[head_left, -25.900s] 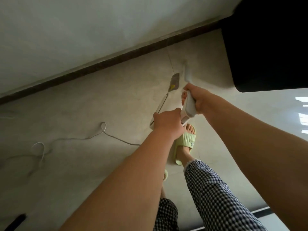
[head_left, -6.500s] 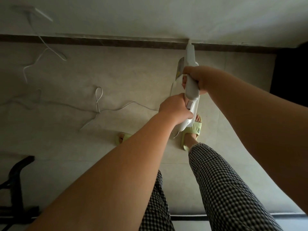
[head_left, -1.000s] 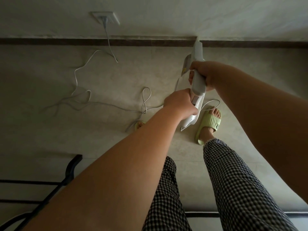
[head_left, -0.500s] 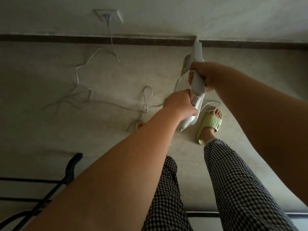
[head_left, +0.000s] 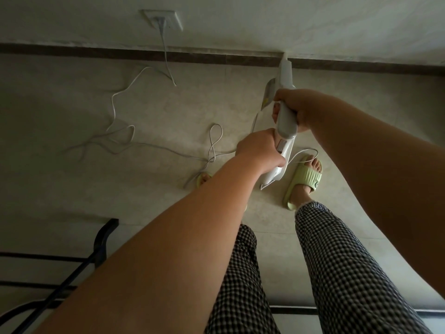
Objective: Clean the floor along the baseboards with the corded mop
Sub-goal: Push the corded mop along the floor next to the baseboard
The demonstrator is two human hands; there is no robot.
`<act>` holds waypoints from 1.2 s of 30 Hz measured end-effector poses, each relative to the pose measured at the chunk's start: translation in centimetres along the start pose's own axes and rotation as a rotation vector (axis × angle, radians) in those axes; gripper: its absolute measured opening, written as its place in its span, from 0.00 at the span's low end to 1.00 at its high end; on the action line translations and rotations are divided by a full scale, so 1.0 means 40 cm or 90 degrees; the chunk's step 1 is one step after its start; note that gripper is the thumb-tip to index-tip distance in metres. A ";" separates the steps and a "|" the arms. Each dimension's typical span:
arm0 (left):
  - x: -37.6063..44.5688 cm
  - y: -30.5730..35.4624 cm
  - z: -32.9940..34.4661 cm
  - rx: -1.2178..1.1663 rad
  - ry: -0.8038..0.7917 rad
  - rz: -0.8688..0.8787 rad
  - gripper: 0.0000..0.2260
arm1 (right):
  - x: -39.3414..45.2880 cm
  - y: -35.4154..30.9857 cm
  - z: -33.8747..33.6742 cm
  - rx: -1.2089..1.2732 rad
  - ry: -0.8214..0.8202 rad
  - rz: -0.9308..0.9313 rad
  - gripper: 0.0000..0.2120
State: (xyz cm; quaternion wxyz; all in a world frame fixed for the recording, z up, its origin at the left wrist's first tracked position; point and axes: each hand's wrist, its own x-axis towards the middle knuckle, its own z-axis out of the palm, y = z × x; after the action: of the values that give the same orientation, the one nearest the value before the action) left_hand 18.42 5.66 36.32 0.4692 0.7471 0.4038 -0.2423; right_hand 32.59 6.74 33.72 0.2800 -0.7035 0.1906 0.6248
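Head view: left hand (head_left: pixel 258 150) and right hand (head_left: pixel 298 108) both wrap tight round the corded mop (head_left: pixel 285 121) handle, its far end at the baseboard (head_left: pixel 216 57). Advice: keep it hugging the baseboard, steer clear of loose cord (head_left: pixel 134 148) nearer the feet.

The mop (head_left: pixel 285 121) and its cord (head_left: pixel 125 141) are white against the pale beige floor (head_left: pixel 72 189). The baseboard (head_left: pixel 216 57) is dark brown. The trousers (head_left: pixel 349 273) are black-and-white checked, the slippers (head_left: pixel 304 182) light green.
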 end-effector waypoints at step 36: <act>-0.033 -0.074 -0.042 -0.015 0.014 -0.005 0.20 | 0.012 0.010 0.091 -0.022 -0.011 -0.004 0.05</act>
State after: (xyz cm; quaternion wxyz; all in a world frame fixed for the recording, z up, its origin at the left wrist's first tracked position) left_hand 15.20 7.36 36.52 0.4728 0.7426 0.4142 -0.2313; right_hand 29.59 8.77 32.96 0.2716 -0.7032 0.1749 0.6334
